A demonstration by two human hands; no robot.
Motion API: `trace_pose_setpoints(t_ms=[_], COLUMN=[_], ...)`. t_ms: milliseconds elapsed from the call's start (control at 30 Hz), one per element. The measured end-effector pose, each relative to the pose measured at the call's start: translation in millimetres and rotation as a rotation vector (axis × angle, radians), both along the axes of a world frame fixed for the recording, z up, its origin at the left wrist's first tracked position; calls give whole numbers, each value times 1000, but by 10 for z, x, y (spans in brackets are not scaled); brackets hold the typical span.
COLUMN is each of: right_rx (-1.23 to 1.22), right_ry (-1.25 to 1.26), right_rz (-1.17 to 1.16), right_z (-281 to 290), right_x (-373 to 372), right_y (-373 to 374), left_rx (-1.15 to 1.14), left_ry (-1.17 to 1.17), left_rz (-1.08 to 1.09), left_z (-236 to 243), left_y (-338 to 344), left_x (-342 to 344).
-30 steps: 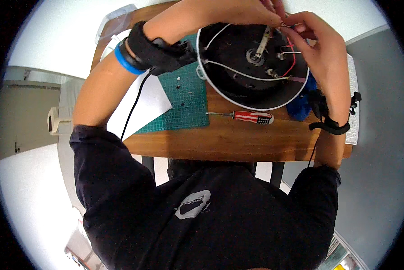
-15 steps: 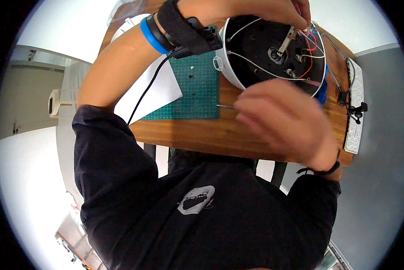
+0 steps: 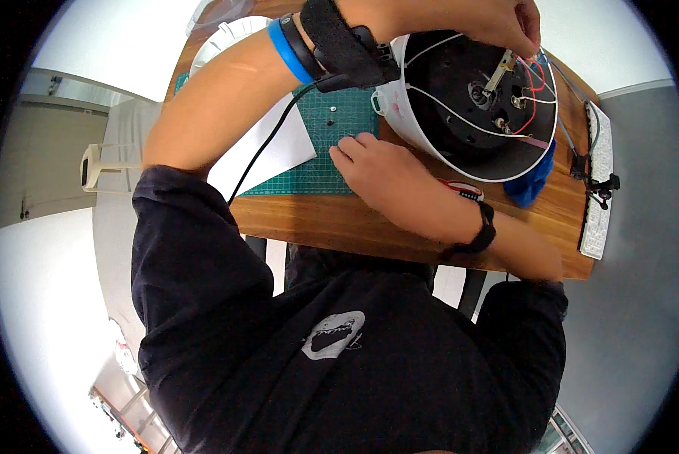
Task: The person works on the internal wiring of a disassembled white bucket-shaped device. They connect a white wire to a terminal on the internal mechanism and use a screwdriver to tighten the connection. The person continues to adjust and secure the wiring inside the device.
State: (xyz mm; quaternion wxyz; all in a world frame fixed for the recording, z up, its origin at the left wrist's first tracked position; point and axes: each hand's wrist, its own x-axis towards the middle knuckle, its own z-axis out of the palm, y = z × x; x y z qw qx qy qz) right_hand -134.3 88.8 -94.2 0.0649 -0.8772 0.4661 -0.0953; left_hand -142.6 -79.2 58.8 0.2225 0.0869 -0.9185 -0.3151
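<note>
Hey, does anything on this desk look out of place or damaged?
A small white piece and a dark one lie loose on the green mat, and the white paper sits askew. No spill or clear damage shows.

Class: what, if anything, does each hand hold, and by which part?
Left hand: apparently the wires, at their upper part near the white pot's rim. Right hand, over the green mat: cannot be told.

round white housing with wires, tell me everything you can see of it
The round housing looks white and smooth outside, dark inside. It sits open side up on the wooden table, a small white loop on its left wall. Inside show a metal strip and white and red wires. The left hand's grip is at its far rim; contact is unclear.
</note>
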Motion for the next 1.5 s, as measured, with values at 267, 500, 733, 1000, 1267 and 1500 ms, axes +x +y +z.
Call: trace_pose_setpoints(t_ms=[267,500,733,1000,1267,1500], right_rx=[-58,-208,-147,-18,120,-241], right_ry=[45,-44,21,-255,-677,-856], right_rz=[57,-3,20,84,155,-584], right_z=[-282,-430,-400,135,1239,1273], right_x=[142,184,120,28,-632,-1436], right_y=[-251,-380,-386,-69,578,510], left_rx=[-12,41,-5,70,155,120], left_ry=[-27,-83,-62,-130,-161,-217], left_rz=[2,-63,-54,-35,-15,7], left_z=[-41,77,135,207,93,210], left_y=[-118,-50,-25,31,-39,50], left_x=[21,40,86,88,62,21])
